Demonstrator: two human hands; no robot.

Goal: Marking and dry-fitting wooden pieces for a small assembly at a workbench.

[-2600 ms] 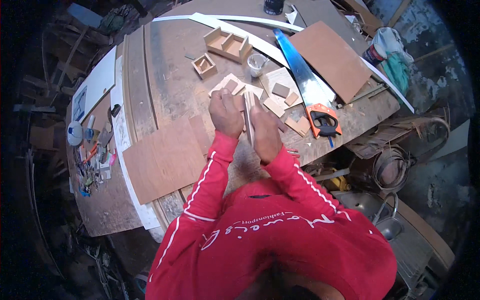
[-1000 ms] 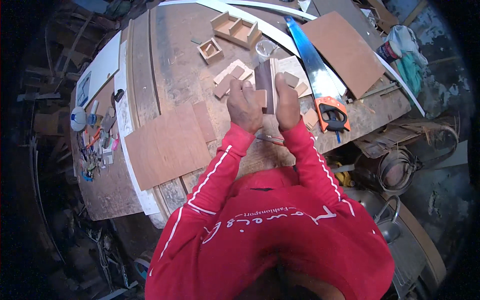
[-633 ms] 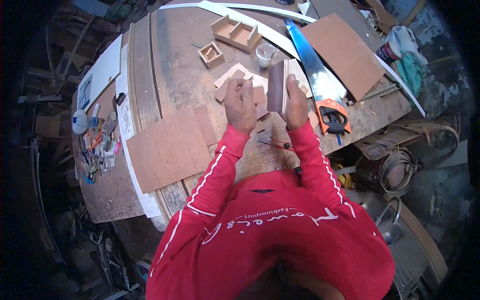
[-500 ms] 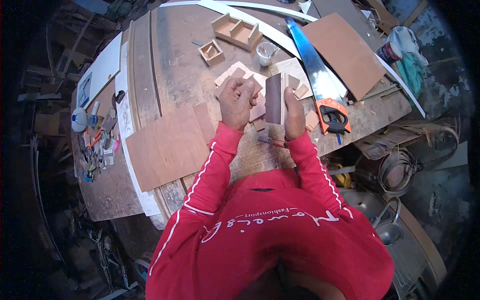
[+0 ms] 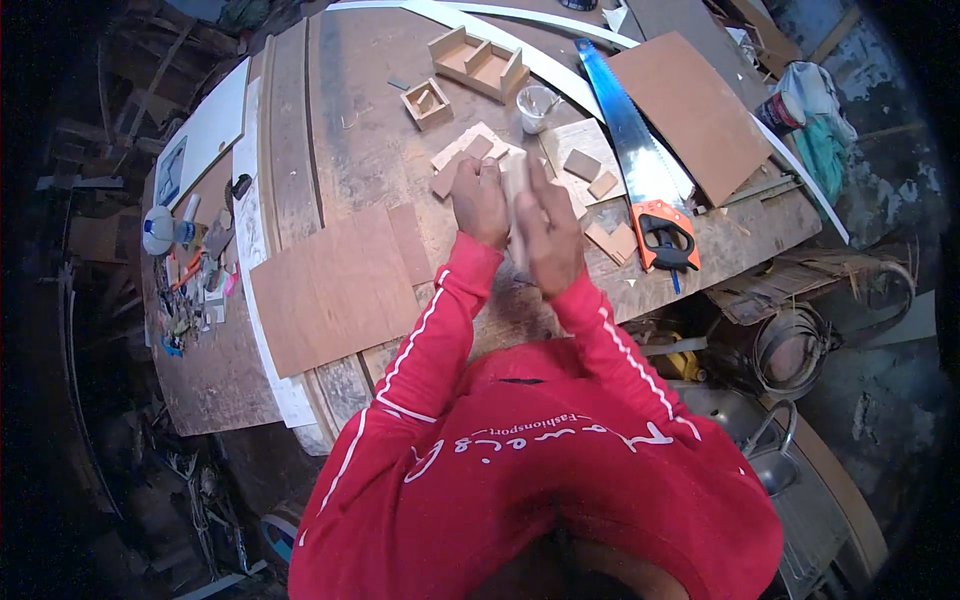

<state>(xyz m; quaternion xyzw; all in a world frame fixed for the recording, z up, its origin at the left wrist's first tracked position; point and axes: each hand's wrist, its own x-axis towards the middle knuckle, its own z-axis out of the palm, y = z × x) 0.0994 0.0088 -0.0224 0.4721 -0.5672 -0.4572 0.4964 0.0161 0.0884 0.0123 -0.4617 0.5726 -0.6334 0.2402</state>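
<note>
Above the table (image 5: 365,165), just in from the middle of its near edge, I see 2 bare hands with a pale wooden piece (image 5: 515,185) between them, its narrow side showing. The left hand (image 5: 480,207) is curled against 1 side; the right hand (image 5: 552,238) lies along the other with its fingers stretched out nearly straight. The piece is blurred, so I can't tell how firmly they press on it.

Just beyond the right hand, 2 small blocks (image 5: 582,164) rest on a light board (image 5: 590,140). Toward the far edge stand a clear cup (image 5: 533,100), a small square box (image 5: 436,118) and an open box with 2 compartments (image 5: 465,77). A saw (image 5: 625,130) lies to the right, orange handle toward the near edge, beside a brown panel (image 5: 695,115). Left of the hands, a plywood sheet (image 5: 335,290) lies by the near edge.
</note>
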